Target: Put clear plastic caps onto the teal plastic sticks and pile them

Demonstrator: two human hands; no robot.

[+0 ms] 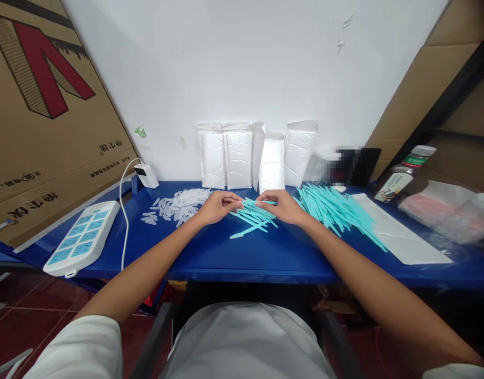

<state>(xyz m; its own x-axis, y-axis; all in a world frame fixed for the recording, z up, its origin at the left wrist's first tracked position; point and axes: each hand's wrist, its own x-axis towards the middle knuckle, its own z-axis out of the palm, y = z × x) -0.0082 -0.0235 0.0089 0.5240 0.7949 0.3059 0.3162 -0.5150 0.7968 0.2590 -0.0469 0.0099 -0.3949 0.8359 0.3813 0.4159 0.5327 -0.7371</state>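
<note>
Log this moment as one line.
left hand: pinches turquoise stick | right hand: pinches same stick | below: small turquoise stick pile, blue table

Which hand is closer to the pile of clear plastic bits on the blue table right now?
Left. The left hand sits just right of the clear pile, close beside it. The right hand is farther right, beyond the teal stick that both hands pinch.
</note>
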